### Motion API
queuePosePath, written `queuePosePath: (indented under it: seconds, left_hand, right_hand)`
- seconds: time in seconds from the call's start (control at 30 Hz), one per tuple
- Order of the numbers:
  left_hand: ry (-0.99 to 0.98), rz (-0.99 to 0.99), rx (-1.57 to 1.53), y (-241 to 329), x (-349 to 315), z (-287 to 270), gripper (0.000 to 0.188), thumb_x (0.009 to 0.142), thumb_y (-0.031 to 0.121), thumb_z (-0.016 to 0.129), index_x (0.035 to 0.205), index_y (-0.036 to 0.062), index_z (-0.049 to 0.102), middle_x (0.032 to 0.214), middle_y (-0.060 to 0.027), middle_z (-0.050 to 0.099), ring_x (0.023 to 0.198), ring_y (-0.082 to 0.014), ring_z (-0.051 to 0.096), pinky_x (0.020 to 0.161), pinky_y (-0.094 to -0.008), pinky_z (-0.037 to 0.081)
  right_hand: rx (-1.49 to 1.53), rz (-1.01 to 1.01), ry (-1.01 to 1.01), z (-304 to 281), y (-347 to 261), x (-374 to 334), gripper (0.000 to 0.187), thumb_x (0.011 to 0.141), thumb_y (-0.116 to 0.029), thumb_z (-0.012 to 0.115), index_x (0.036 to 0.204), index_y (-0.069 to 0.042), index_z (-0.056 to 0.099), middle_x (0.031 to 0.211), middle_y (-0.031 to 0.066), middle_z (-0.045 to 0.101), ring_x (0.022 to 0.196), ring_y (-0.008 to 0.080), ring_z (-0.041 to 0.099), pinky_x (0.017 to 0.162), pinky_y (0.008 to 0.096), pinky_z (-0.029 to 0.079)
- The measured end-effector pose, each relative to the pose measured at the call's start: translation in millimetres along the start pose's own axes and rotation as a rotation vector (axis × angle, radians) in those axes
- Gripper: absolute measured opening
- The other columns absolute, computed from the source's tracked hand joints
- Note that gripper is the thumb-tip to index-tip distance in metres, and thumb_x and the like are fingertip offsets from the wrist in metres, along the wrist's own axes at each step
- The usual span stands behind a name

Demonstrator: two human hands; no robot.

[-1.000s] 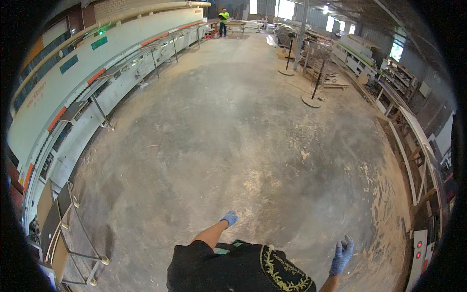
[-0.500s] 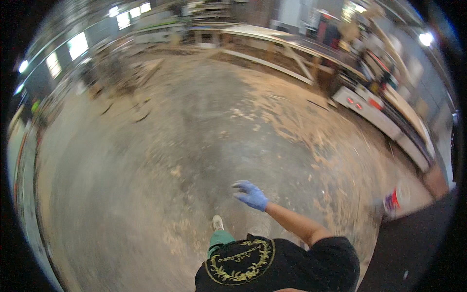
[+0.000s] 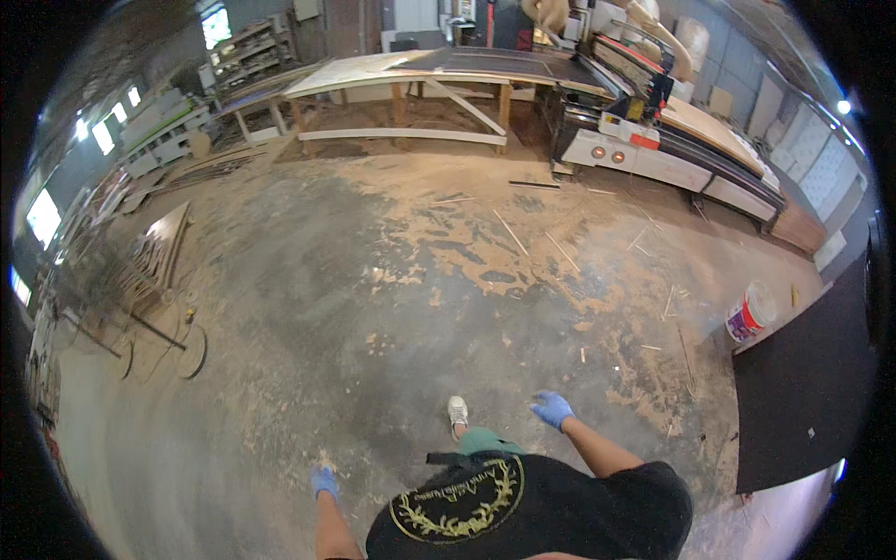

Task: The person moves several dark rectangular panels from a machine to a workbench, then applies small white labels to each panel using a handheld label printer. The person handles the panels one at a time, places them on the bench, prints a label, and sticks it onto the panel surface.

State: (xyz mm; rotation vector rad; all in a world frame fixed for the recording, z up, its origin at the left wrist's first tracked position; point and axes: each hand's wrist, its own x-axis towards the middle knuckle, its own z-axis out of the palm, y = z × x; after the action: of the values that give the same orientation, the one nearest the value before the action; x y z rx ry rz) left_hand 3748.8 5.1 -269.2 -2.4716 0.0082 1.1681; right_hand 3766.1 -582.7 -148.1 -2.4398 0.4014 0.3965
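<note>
My right hand (image 3: 553, 409), in a blue glove, hangs over the floor to the right of my white shoe (image 3: 457, 411). Its fingers stretch loosely forward and nothing is in them. On the other side, near the lower edge, my left hand (image 3: 324, 480) is also blue-gloved. Its fingers look loosely apart, with no object in the palm or against them. Both hands are away from every surface. Beneath them lies a grey concrete floor (image 3: 327, 327) dusted with sawdust.
A long wooden-legged table (image 3: 401, 135) stands ahead, joining a large white-and-black machine (image 3: 644, 163) at right. Wood strips (image 3: 511, 233) litter the floor. Right of me are a bucket (image 3: 749, 313) and a black panel (image 3: 807, 383). A wheeled metal frame (image 3: 154, 327) stands at left.
The view has turned right, so the table and machine have shifted leftward. My left hand has come into sight. My right hand has moved to the right and lower in the picture.
</note>
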Motion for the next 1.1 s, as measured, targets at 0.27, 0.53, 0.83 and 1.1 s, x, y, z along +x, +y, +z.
queuePosePath:
  seconds: [0.27,0.53,0.83,1.1]
  left_hand:
    - [0.117,-0.014,-0.816,24.0,111.5,-170.5,0.041,0.085,0.036,0.04,0.117,0.0098,0.047,0.126,-0.0087,0.04,0.114,-0.0288,0.041,0.092,-0.0403,0.032]
    - [-0.047,-0.058,-1.084,7.7,255.3,-280.9,0.038,0.087,0.034,0.038,0.109,0.0067,0.052,0.113,-0.0112,0.049,0.105,-0.0289,0.048,0.084,-0.0402,0.038]
    - [0.361,0.206,-0.601,-172.5,528.5,-577.2,0.037,0.088,0.031,0.036,0.103,0.0035,0.055,0.098,-0.0129,0.059,0.091,-0.0295,0.055,0.076,-0.0393,0.042]
    - [0.49,0.053,-1.813,-190.8,758.6,-865.7,0.04,0.078,0.02,0.06,0.112,0.0044,0.047,0.106,-0.0109,0.054,0.096,-0.0225,0.049,0.087,-0.0339,0.036]
  right_hand:
    - [0.047,-0.162,-0.082,-46.7,-137.7,262.2,0.045,0.074,-0.038,0.054,0.108,-0.008,0.055,0.113,0.0155,0.052,0.107,0.0302,0.047,0.09,0.0367,0.037]
    - [0.048,-0.272,-0.172,-66.8,-343.3,512.0,0.046,0.075,-0.043,0.053,0.11,-0.011,0.053,0.114,0.016,0.05,0.105,0.0301,0.048,0.089,0.0366,0.038]
    - [-0.025,0.022,-0.145,-85.9,-342.6,696.2,0.051,0.074,-0.044,0.054,0.111,-0.009,0.053,0.114,0.0147,0.052,0.107,0.029,0.047,0.09,0.0357,0.038]
    - [-0.003,0.24,-0.103,-166.4,-360.5,936.4,0.047,0.072,-0.039,0.057,0.107,-0.007,0.056,0.108,0.0147,0.056,0.102,0.029,0.052,0.086,0.0358,0.04]
